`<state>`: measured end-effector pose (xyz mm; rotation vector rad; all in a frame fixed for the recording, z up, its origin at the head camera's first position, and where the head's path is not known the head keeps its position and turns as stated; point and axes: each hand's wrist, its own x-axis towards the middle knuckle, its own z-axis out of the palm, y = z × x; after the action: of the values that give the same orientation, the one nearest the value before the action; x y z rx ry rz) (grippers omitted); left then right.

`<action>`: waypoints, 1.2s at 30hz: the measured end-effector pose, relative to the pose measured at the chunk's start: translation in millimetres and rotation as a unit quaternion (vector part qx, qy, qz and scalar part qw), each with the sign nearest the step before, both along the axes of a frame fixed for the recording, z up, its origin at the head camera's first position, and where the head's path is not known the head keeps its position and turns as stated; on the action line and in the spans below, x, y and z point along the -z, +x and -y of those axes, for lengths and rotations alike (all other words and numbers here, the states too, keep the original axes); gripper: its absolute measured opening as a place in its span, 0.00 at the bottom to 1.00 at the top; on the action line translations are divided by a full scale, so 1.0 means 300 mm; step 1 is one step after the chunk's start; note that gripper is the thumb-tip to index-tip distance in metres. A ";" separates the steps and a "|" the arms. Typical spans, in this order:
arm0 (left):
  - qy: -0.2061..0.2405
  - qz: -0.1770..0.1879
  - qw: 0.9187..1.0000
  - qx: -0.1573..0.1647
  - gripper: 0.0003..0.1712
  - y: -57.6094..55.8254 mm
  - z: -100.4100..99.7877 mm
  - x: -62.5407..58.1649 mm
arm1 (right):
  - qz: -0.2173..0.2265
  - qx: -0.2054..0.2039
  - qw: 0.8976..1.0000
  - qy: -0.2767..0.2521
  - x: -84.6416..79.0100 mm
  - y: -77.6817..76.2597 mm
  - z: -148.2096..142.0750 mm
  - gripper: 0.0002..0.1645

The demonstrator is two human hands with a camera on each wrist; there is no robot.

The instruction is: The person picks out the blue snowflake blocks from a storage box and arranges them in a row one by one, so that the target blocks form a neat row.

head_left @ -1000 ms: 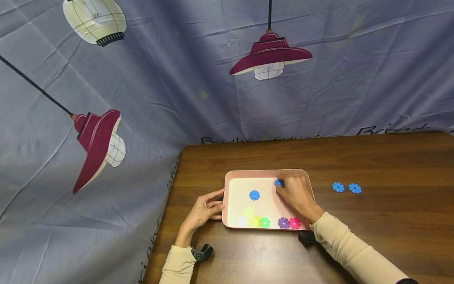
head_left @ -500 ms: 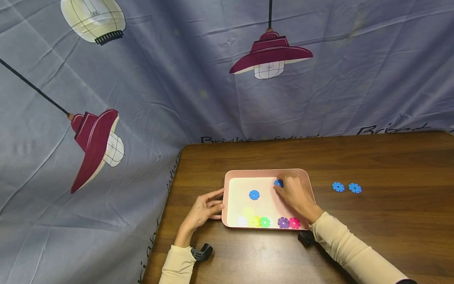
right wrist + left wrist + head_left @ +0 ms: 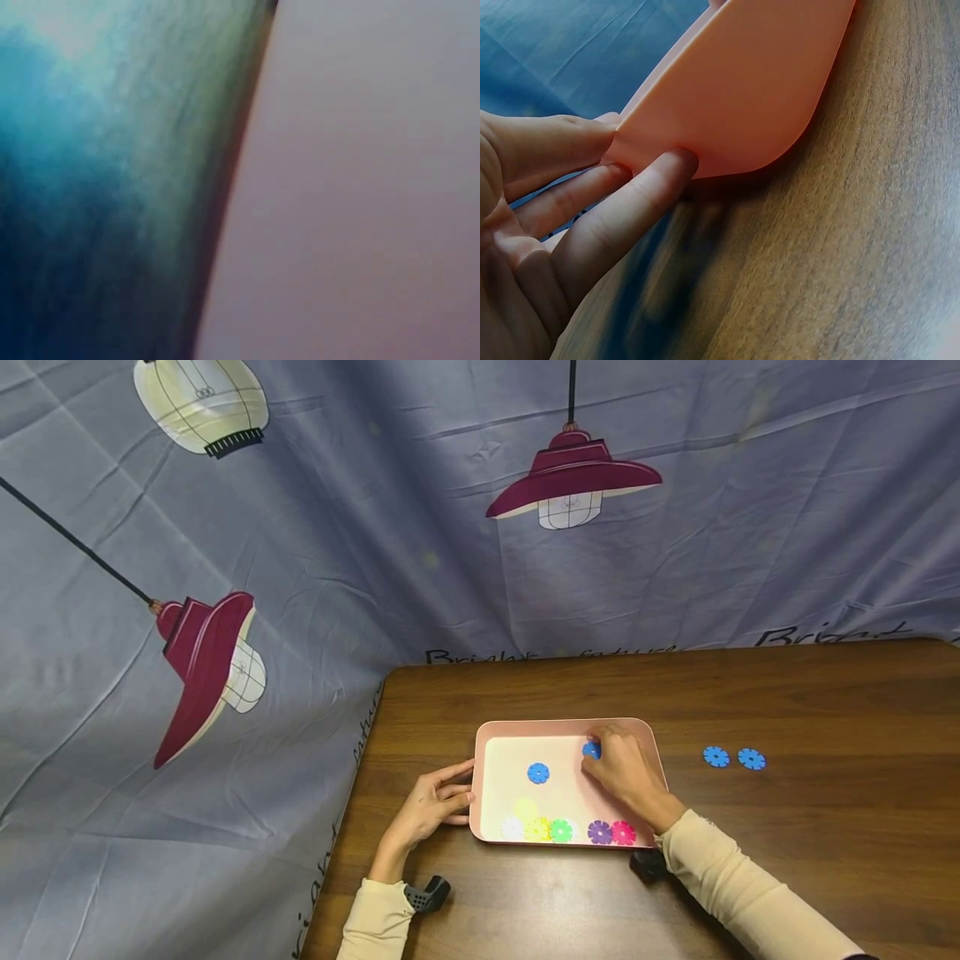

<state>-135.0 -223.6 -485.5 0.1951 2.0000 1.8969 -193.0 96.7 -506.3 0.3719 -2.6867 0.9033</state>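
Observation:
A pink tray point(image 3: 570, 727) with a pale floor lies on the wooden table. My left hand point(image 3: 429, 804) rests against the tray's left end; in the left wrist view its fairly straight fingers point(image 3: 622, 214) touch the outer wall and rim. Over the tray's far right part, my right hand point(image 3: 624, 768) pinches a blue notched disc point(image 3: 591, 749) between thumb and fingers, which hide part of it. Another blue disc point(image 3: 537, 773) lies flat on the tray floor, left of that hand. The right wrist view is blurred and shows only the pink tray wall point(image 3: 345, 187).
Along the tray's near edge lie a green disc point(image 3: 561, 831), a purple disc point(image 3: 600, 832), a pink disc point(image 3: 623, 832) and several yellow and white ones. Two blue discs point(image 3: 733, 758) lie on the table point(image 3: 840, 827) to the right. A printed curtain point(image 3: 420, 552) hangs behind.
Almost nothing differs. The right hand stays at the same spot in the tray with the blue disc, shifting only slightly, and the left hand keeps its place.

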 end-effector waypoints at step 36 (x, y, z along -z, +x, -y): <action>-0.009 -0.002 1.000 0.001 0.33 0.003 0.000 -0.001 | -0.021 -0.023 0.998 0.046 -0.008 0.013 -0.021 0.16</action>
<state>-134.0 -223.7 -485.2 0.1973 2.0178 1.8792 -189.2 103.0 -503.9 0.4683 -2.6967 0.7777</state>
